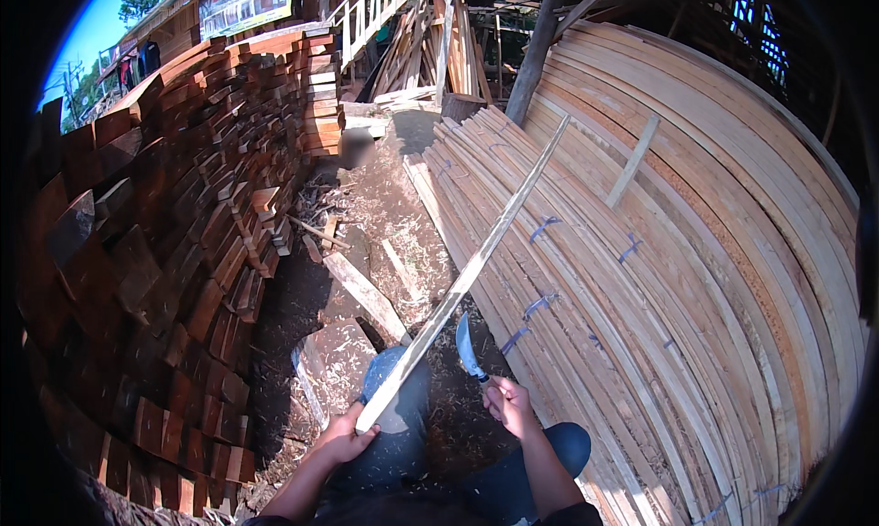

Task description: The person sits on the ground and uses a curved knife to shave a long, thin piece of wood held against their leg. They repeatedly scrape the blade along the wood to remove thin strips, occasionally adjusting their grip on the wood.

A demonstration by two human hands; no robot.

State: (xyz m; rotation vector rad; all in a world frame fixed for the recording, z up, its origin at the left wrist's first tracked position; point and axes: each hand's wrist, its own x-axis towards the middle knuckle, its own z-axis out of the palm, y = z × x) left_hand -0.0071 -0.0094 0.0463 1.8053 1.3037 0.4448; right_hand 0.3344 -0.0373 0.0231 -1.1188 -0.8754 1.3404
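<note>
A long, narrow wooden strip (469, 274) slants up and away to the right, with its near end in my left hand (342, 437). The fingers of that hand are closed around it just beside my knee, and the strip passes over the jeans. In my right hand (509, 405) is a knife (467, 347) with a short, curved, sickle-like blade, gripped by its handle. The blade points up and away, to the right of the strip and apart from it. The strip's far end reaches over the bundled battens on the right.
On the left rises a tall stack of reddish timber (174, 279). Bundles of thin battens (549, 279) tied with blue bands lie to the right, before a pile of long boards (732, 178). Shavings, a wood block (331, 366) and a loose plank (366, 292) lie on the ground.
</note>
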